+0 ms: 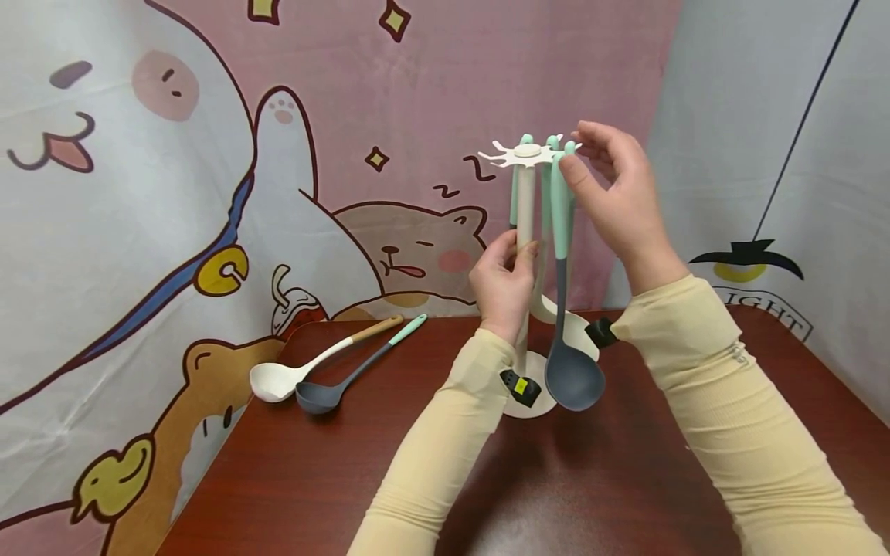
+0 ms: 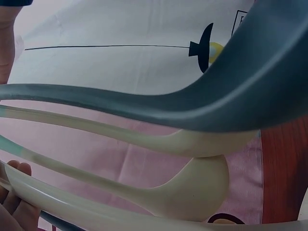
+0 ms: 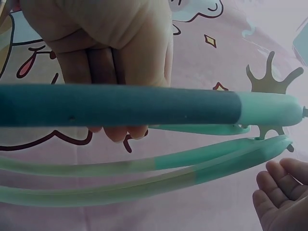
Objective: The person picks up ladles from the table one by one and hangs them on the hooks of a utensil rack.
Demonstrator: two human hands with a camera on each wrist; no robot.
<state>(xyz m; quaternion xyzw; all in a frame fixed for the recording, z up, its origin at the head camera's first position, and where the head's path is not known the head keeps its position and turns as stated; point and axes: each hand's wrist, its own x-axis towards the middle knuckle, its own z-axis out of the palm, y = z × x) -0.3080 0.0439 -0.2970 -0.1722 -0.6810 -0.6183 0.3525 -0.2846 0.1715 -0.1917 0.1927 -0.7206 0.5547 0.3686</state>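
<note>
My left hand (image 1: 502,284) grips the white pole (image 1: 526,205) of a utensil stand; its fingers (image 2: 18,211) curl round the pole in the left wrist view. At the stand's top, a hooked rack (image 1: 527,153) bears several utensils with mint-green handles. A dark grey ladle (image 1: 574,378) hangs at the front right, its bowl low over the round base (image 1: 531,405). Behind it hang cream utensils (image 2: 192,190). My right hand (image 1: 619,185) is beside the ladle's upper handle, fingers loosely bent. In the right wrist view, this hand (image 3: 286,195) stands apart from the handles, holding nothing.
On the left of the dark red table (image 1: 278,494) lie a white ladle (image 1: 274,382) with a brown handle and a grey ladle (image 1: 320,398) with a mint handle. A cartoon-printed cloth (image 1: 431,93) hangs behind the table.
</note>
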